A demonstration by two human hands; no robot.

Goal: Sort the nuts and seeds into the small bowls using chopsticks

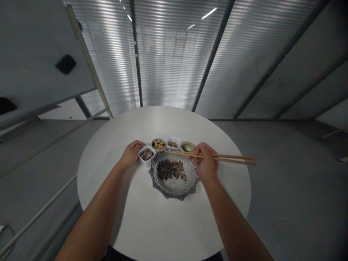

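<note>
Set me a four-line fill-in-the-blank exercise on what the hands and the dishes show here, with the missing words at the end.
1. The right hand holds a pair of ____.
2. The left hand is at a white container of striped ____.
3. In the glass bowl, the dark pieces lie, as pictured, to the ____ of the striped ones.
4. Counting that white one, ____ small containers stand along the bowl's far side.

Missing words: chopsticks; seeds; left; four.

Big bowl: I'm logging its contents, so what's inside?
Inside the big bowl, dark seeds lie to the left, with lighter seeds beside them on the right. Whatever is under the piled seeds is covered, and the chopsticks hide a sliver of its far side.
</note>
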